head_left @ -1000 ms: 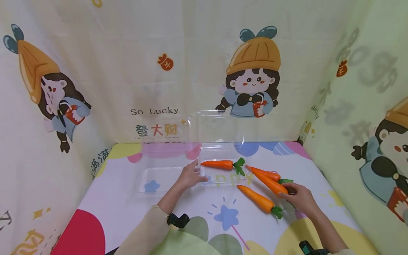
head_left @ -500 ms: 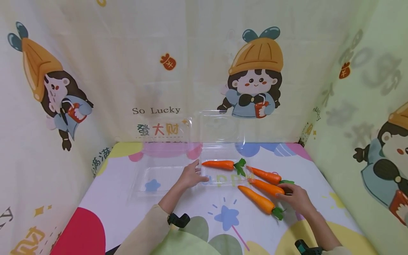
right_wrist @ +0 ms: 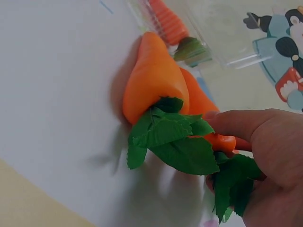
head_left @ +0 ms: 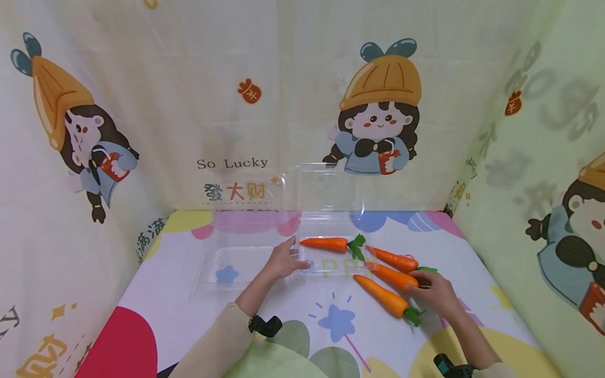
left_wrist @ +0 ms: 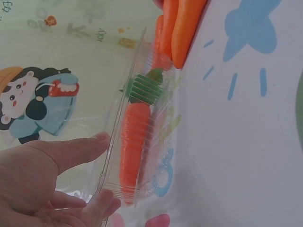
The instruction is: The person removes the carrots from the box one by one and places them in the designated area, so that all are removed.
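Observation:
My right hand (head_left: pixel 437 289) pinches an orange toy carrot (head_left: pixel 394 276) near its leafy end. The tip of this carrot overlaps the right front corner of a clear plastic container (head_left: pixel 337 272), whose lid stands open at the back. Inside the container lies one carrot (left_wrist: pixel 134 146), leaves to the right. My left hand (head_left: pixel 282 262) holds the container's left side, thumb along the front and fingers at the rim (left_wrist: pixel 106 165). Two more carrots flank the held one: one behind (head_left: pixel 393 259) and one in front (head_left: pixel 382 295), its green leaves (right_wrist: pixel 175 142) large in the right wrist view.
Another clear container (head_left: pixel 250 260) with a raised lid stands to the left, partly behind my left forearm. The table has a white cloth (head_left: pixel 175 315) with coloured prints. A cartoon-printed curtain (head_left: pixel 302 121) closes off the back and sides.
My right hand has lowered its carrot from over the rear carrot into the gap between the two loose ones, then moved it slightly left. My left hand has stayed at the container.

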The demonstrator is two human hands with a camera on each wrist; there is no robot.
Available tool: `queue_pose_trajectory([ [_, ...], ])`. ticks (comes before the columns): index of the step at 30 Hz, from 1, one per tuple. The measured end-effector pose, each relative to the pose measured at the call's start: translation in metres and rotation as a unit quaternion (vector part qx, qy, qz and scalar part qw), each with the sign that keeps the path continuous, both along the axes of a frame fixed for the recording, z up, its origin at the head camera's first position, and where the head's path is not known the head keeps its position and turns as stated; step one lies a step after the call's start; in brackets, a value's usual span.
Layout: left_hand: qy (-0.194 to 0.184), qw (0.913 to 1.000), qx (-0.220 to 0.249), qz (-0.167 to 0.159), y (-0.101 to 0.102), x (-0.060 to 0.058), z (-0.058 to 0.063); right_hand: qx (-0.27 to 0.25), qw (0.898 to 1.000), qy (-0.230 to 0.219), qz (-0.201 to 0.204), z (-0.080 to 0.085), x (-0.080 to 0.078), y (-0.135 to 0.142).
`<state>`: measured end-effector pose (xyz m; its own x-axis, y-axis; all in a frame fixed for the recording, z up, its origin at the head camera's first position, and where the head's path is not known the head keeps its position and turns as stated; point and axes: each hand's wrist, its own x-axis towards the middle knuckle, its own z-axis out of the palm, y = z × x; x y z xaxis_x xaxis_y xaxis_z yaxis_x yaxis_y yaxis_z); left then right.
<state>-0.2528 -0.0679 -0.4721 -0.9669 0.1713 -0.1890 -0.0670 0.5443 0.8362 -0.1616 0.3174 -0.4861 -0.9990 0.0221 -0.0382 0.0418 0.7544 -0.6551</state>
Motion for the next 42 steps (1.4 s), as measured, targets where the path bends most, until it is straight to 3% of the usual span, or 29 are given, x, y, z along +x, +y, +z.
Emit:
queue_pose_trajectory([
  [9,0.003,1.0000,-0.001,0.003,0.001,-0.001,0.004,0.008,1.000,0.004,0.001,0.001,-0.002,0.000],
  [28,-0.005,1.0000,-0.006,0.003,0.000,-0.002,0.000,-0.020,1.000,0.001,-0.005,0.020,-0.005,-0.004],
  [42,-0.002,1.0000,-0.003,-0.001,0.000,-0.004,-0.003,-0.027,0.999,-0.007,0.031,0.032,-0.017,-0.009],
])
